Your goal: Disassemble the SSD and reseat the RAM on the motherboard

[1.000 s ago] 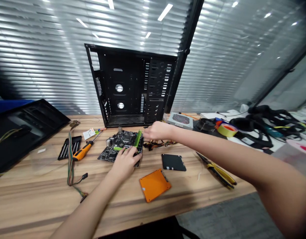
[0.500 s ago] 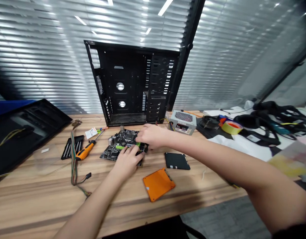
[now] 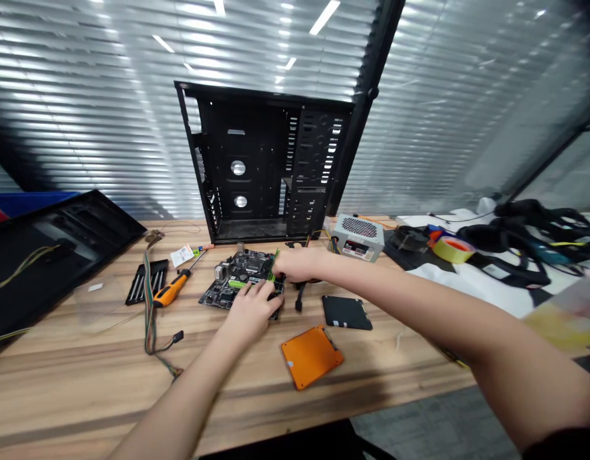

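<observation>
A black motherboard (image 3: 249, 263) with green slots lies flat on the wooden table. My left hand (image 3: 254, 308) rests on its near right part, fingers spread over the board. At the board's right edge, beside the green slots, is my right hand (image 3: 295, 263). Its fingers are bent and pressed together; what they hold is hidden. A black cable end (image 3: 299, 300) hangs out below that hand onto the table. Close by on the right lie a black flat drive (image 3: 346, 312) and an orange flat drive (image 3: 312, 356).
An open black computer case (image 3: 261, 160) stands behind the board, with a grey power supply (image 3: 359, 233) to its right. On the left are an orange screwdriver (image 3: 172, 289), a bit set (image 3: 146, 281), a ribbon of wires (image 3: 149, 319) and a black panel (image 3: 59, 255). Tape (image 3: 452, 249) lies right.
My right hand has drawn its fingers in at the board's edge, and the black cable end now shows below it. My left hand stays on the board. The whole view has shifted slightly.
</observation>
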A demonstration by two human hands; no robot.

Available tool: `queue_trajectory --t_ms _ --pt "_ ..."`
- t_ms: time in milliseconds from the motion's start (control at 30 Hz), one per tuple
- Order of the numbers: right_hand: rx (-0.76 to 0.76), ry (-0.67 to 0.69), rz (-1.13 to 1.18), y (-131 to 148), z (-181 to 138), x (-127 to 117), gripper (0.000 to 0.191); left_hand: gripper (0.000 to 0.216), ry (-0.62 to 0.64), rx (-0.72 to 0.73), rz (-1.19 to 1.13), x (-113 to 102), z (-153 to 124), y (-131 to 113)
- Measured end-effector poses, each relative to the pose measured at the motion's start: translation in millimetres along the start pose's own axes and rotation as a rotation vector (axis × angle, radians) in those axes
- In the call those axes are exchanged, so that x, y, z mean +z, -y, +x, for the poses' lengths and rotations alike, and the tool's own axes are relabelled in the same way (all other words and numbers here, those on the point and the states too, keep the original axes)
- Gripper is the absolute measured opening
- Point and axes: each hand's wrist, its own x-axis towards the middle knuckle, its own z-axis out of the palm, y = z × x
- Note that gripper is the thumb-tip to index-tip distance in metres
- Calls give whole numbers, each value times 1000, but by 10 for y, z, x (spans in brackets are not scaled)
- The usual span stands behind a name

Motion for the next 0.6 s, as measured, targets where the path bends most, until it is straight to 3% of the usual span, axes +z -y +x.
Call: queue_trajectory --t_ms 200,433,600 --pt "-79 -50 -207 101 44 103 24 38 -12 8 8 33 3 13" --pt "-283 -93 -329 73 51 252 26 36 4 10 5 -5 6 14" --pt "-308 -173 -372 59 3 367 30 37 -11 12 -2 -11 2 26"
